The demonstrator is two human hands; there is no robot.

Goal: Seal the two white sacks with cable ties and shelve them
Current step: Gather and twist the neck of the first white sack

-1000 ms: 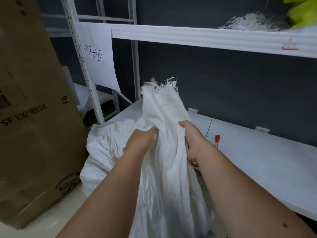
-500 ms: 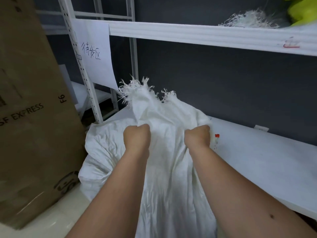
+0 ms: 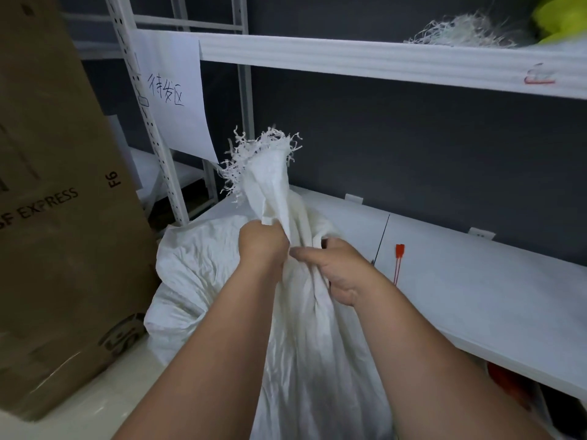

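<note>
A white woven sack stands on the floor in front of me, its frayed mouth gathered into a narrow neck pointing up. My left hand grips the neck from the left. Just below it, my right hand wraps round the bunched fabric from the right. A second white sack lies behind and to the left, partly hidden by my arms. A red cable tie lies on the white lower shelf, just right of my right hand.
A tall brown SF Express carton stands close on the left. The upper shelf carries frayed white fabric and something yellow-green. A paper sign hangs from the rack post. Red objects show under the lower shelf.
The spread mouth of the sack has been drawn together into a tight upright neck. My hands moved closer together, the right one now wrapped round the bunch below the left.
</note>
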